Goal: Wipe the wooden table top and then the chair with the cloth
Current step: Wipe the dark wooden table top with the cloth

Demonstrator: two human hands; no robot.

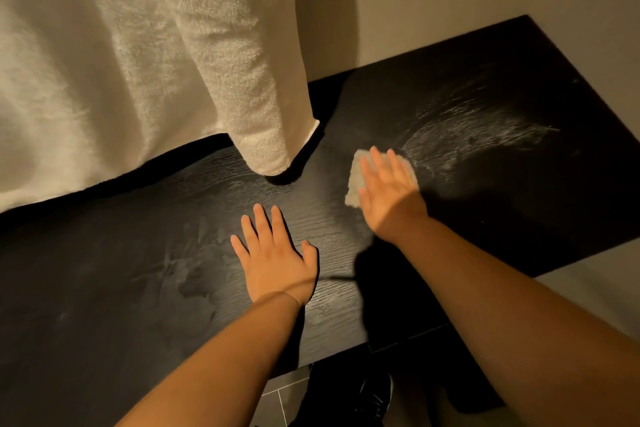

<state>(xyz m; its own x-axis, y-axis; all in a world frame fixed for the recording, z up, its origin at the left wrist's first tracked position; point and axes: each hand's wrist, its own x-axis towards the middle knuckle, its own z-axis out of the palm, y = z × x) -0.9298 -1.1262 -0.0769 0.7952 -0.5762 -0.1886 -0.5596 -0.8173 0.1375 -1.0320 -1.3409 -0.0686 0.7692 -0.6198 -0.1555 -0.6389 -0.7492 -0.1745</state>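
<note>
Our left hand lay flat, fingers spread, on the table while our right hand, fingers splayed, pressed the cloth at one o'clock; table-wiping was underway, we judged, with streaks at two o'clock next.

— What is the table top made of?

— Wood with a black finish; open grain shows as fine pale lines, and the sheen is dull. Right of the cloth, whitish streaks smear it.

— And the cloth itself?

— Pale, nubbly fabric, matt. The curtain hanging at the table's far edge is cream, fuzzy and rough-looking. Below the table's near edge, the floor tiles look smooth and grey.
</note>
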